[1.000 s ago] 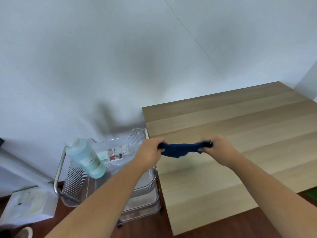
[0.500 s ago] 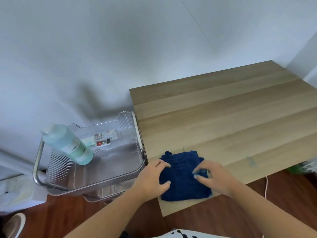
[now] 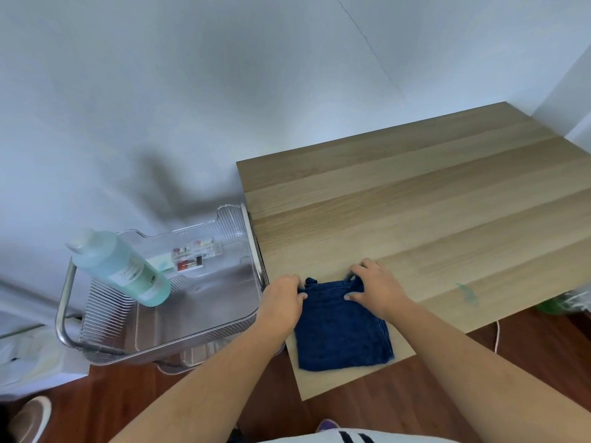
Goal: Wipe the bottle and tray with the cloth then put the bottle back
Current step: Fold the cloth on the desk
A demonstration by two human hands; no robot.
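A dark blue cloth (image 3: 342, 330) lies folded flat on the near left corner of the wooden table (image 3: 415, 203). My left hand (image 3: 283, 298) pinches its far left corner. My right hand (image 3: 375, 289) pinches its far edge near the right corner, thumb on top. A bottle (image 3: 121, 270) of pale green liquid with a white cap stands tilted at the left end of a clear plastic tray (image 3: 233, 219). The tray sits on a metal cart just left of the table. Neither hand touches the bottle or tray.
Small labelled packets (image 3: 192, 260) lie at the tray's far side. The cart's metal handle (image 3: 64, 302) curves round the left end. A green smear (image 3: 467, 294) marks the table at right. A white bag (image 3: 25, 356) and a shoe (image 3: 30, 417) are on the floor at left.
A second ago both hands held the cloth stretched in the air. It then came down folded on the table corner, and both hands have now moved to its far edge.
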